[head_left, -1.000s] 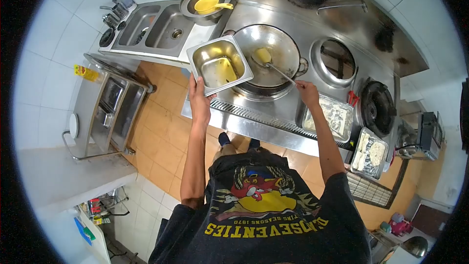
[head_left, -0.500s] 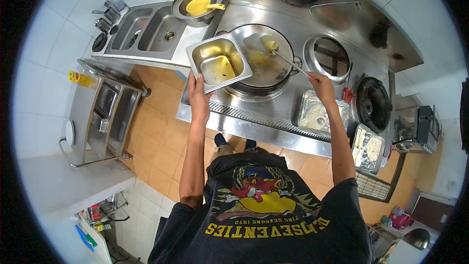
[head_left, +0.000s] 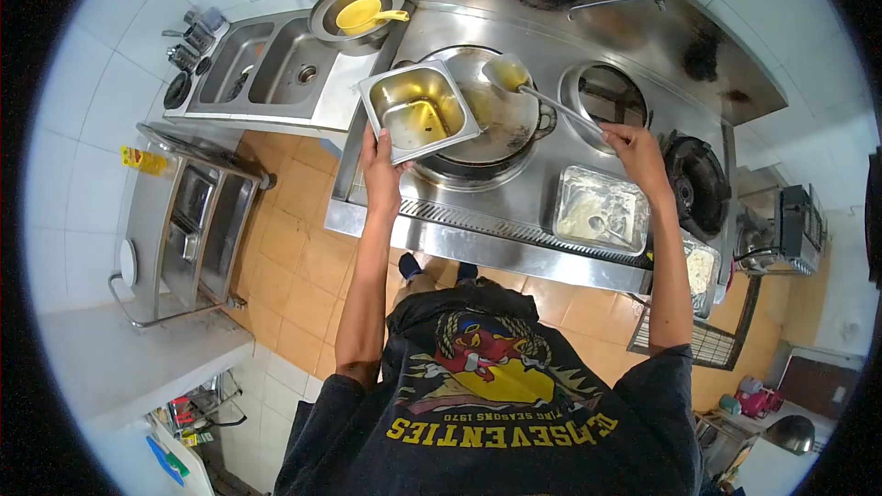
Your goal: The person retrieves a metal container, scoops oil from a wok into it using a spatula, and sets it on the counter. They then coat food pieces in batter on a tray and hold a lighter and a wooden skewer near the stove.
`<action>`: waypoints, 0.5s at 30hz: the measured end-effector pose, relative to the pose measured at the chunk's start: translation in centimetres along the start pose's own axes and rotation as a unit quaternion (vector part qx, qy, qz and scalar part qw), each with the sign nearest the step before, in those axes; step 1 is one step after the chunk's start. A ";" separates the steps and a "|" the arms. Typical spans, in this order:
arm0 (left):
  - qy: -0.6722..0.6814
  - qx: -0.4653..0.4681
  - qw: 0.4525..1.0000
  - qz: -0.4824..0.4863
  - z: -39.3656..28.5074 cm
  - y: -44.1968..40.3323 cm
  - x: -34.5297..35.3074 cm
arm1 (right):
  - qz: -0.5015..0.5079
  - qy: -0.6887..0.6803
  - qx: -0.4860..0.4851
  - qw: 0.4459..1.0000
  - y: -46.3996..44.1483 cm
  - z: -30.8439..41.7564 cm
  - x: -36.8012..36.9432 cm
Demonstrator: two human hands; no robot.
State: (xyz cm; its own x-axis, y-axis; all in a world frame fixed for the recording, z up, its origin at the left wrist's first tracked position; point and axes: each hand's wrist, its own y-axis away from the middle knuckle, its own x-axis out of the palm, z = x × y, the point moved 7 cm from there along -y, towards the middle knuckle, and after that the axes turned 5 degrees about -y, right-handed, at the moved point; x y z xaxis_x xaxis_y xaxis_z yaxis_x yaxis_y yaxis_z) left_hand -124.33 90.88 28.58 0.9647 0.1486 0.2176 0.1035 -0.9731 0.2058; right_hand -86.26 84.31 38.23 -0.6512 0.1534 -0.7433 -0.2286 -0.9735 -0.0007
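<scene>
My left hand [head_left: 381, 170] grips a rectangular steel food pan [head_left: 445, 141] by its near edge. Yellow oil coats the bottom of this pan, with a few dark bits in it. The pan is held above the left side of a wide wok [head_left: 503, 136], which sits on the stove. In my right hand [head_left: 638, 161] is the end of a long-handled ladle [head_left: 507, 73]. Its bowl is over the far right part of the wok, with a little yellow liquid showing in it. The food pan partly hides the wok's contents.
A tray with pale batter residue [head_left: 602, 211] lies right of the wok, near a round burner opening [head_left: 611, 96]. Further right are a black burner [head_left: 694, 182] and another tray [head_left: 702, 271]. To the left stand a double sink [head_left: 299, 83], a yellow dipper [head_left: 358, 13] and a trolley [head_left: 197, 220].
The ladle has moved up and slightly right, its bowl now nearer the wok's far rim. My right hand has shifted right. The food pan has hardly moved.
</scene>
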 end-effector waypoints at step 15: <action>0.000 -0.017 0.999 0.027 1.5 -1.4 2.0 | 0.032 0.000 -0.046 0.998 0.5 7.3 -3.2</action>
State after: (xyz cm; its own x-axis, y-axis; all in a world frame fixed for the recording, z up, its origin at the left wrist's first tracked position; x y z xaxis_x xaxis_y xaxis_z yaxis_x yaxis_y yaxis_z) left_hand -122.17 92.26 27.34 0.9686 0.0953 0.2296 0.0419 -0.9730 0.2268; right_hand -89.59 84.56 45.48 -0.6624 0.0910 -0.7436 -0.1198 -0.9927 -0.0148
